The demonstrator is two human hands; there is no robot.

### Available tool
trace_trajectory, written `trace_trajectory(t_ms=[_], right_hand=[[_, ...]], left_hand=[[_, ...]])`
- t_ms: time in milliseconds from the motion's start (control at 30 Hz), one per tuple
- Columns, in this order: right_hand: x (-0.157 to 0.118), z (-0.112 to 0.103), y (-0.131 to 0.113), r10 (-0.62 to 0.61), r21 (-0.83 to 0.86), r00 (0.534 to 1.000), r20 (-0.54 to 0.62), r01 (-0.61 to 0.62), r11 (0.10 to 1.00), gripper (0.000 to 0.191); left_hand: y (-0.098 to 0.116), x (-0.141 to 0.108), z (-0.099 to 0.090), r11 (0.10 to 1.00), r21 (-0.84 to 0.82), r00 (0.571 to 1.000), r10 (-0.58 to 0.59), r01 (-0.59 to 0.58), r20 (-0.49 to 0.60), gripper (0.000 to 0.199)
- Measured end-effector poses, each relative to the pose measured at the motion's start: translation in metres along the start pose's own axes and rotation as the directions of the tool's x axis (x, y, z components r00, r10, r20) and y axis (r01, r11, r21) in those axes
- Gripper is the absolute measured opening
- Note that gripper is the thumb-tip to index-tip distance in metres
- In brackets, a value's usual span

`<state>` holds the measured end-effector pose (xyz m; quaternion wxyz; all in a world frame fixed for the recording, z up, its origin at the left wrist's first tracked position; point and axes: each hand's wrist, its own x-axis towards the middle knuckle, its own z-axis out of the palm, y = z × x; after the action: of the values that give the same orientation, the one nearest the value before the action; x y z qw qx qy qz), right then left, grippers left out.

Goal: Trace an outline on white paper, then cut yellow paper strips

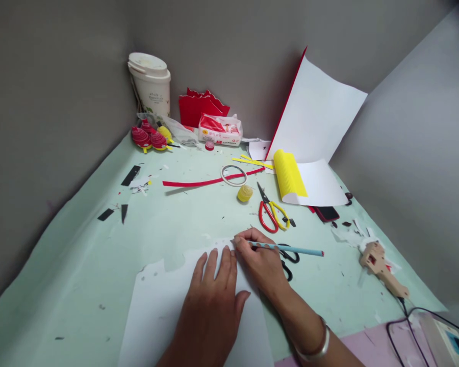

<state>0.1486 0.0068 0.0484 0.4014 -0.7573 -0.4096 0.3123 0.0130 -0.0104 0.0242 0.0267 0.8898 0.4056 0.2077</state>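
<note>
A white sheet of paper (153, 316) with a torn, notched top edge lies at the front of the table. My left hand (214, 295) rests flat on it, fingers spread and holding nothing. In my right hand (258, 260) is a light blue pencil (302, 250), pinched near its tip, which meets the paper's upper right edge. The pencil's other end points right. Black-handled scissors (288, 262) lie just beyond my right hand, partly hidden by it. Red-and-yellow-handled scissors (271, 211) lie farther back, beside a small yellow coil (245, 193).
A glue gun (382, 267) with a cord lies at the right, near a phone (326, 213). Yellow corrugated paper (290, 176), a white ring (222, 174) and a red strip (191, 184) lie farther back. Behind stand a lidded cup (153, 89) and a tissue pack (220, 130).
</note>
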Motion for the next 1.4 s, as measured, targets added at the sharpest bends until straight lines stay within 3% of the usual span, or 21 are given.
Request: trace_trajectory(t_ms=[567,1400], right_hand=[[0.0001,0.0007,0.002,-0.045,-0.052,0.999,0.026,0.047,0.998,0.014],[-0.0009,-0.0001,-0.0009,0.002,-0.02,1.0,0.03,-0.001,1.0,0.013]], left_hand=[[0.001,0.0,0.0,1.0,-0.008,1.0,-0.005,0.005,0.013,0.046],[0.0004,0.0004,-0.0008,1.0,0.008,1.0,0.005,-0.005,-0.004,0.046]])
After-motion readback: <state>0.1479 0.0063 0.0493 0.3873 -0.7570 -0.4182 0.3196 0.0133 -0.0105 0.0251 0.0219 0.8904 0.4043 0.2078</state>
